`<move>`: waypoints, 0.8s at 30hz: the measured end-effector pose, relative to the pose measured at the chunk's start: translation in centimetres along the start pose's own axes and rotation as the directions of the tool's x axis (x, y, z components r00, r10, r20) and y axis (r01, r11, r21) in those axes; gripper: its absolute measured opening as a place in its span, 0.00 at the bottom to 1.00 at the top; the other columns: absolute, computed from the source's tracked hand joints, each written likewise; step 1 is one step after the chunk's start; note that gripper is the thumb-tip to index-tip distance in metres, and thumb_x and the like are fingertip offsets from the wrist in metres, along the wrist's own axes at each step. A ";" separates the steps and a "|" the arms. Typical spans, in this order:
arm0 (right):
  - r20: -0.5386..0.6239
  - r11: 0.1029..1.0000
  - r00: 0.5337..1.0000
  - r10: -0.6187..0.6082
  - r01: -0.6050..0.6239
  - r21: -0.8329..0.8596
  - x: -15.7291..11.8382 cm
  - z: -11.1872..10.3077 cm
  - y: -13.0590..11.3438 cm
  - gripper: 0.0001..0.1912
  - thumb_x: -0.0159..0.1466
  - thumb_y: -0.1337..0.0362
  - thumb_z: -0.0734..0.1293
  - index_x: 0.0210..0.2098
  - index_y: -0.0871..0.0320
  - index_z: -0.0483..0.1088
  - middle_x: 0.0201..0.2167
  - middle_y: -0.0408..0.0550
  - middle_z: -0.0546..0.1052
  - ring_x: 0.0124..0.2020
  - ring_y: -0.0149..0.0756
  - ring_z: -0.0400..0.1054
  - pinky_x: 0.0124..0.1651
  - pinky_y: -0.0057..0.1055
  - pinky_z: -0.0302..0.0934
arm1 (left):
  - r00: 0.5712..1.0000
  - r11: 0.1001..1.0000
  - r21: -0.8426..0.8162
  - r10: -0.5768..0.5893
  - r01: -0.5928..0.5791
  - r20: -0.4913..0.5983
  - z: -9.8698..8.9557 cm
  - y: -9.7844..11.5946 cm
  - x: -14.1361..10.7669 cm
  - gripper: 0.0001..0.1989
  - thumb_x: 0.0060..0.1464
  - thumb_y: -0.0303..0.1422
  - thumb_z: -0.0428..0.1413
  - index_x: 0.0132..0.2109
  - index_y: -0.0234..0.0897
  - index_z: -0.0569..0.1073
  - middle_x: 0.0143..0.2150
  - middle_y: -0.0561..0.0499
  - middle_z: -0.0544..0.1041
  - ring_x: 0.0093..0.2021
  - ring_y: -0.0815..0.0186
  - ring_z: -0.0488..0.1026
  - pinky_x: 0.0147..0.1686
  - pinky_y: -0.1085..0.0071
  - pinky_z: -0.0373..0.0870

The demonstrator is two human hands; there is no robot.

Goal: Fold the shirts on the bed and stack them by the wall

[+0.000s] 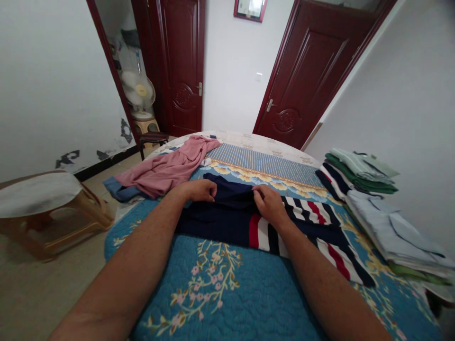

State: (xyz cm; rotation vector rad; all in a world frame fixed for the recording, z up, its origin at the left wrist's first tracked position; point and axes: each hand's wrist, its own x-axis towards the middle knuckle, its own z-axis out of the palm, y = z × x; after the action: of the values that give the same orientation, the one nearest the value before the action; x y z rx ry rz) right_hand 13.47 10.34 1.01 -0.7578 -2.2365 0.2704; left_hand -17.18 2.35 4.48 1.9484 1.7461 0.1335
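Observation:
A navy garment with red, white and black stripes (218, 227) lies spread across the table, its striped parts toward the right. My left hand (203, 190) pinches the dark cloth near its far left side. With thumb and forefinger, my right hand (269, 202) grips the far edge of the same garment, a little to the right. Between the two hands the navy fabric is gathered and slightly raised. Part of the striped section is hidden under my right forearm.
A pink garment (167, 168) lies rumpled at the table's left edge, over blue denim. Folded clothes (359, 173) and a pale folded stack (398, 227) stand on the right. The table wears a blue floral cover (199, 293). A stool (46, 203) stands at the left.

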 end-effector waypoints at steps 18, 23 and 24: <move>0.166 0.987 0.984 -0.065 0.088 -0.134 -4.1 -2.1 -0.8 0.10 0.71 0.68 0.60 0.42 0.54 0.72 0.39 0.52 0.76 0.41 0.44 0.72 0.47 0.40 0.67 | 0.943 0.931 -0.341 -0.221 0.129 -0.248 0.9 -2.2 1.1 0.12 0.58 0.37 0.59 0.47 0.37 0.77 0.37 0.49 0.84 0.27 0.65 0.76 0.27 0.71 0.66; 0.158 0.955 0.963 -0.217 0.243 -0.170 -4.1 -0.8 -3.5 0.19 0.67 0.68 0.66 0.57 0.54 0.76 0.60 0.58 0.77 0.65 0.55 0.67 0.68 0.55 0.61 | 0.824 0.932 -0.258 -0.348 0.254 -0.447 1.2 -2.9 1.5 0.25 0.60 0.35 0.61 0.64 0.37 0.74 0.45 0.44 0.86 0.41 0.58 0.82 0.43 0.68 0.74; 0.184 0.950 0.953 -0.239 0.269 -0.161 -4.1 -0.4 -4.2 0.21 0.68 0.67 0.66 0.60 0.54 0.75 0.62 0.58 0.76 0.67 0.55 0.65 0.70 0.56 0.60 | 0.799 0.935 -0.254 -0.346 0.249 -0.491 1.4 -3.1 1.8 0.28 0.61 0.36 0.62 0.66 0.36 0.73 0.51 0.41 0.85 0.47 0.57 0.82 0.47 0.67 0.74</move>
State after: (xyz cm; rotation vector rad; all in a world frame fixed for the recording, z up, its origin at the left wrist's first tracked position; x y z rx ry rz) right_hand 14.12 4.52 0.59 -0.5473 -2.5099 -0.0026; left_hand -19.15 3.73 1.46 1.5640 2.2789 0.7534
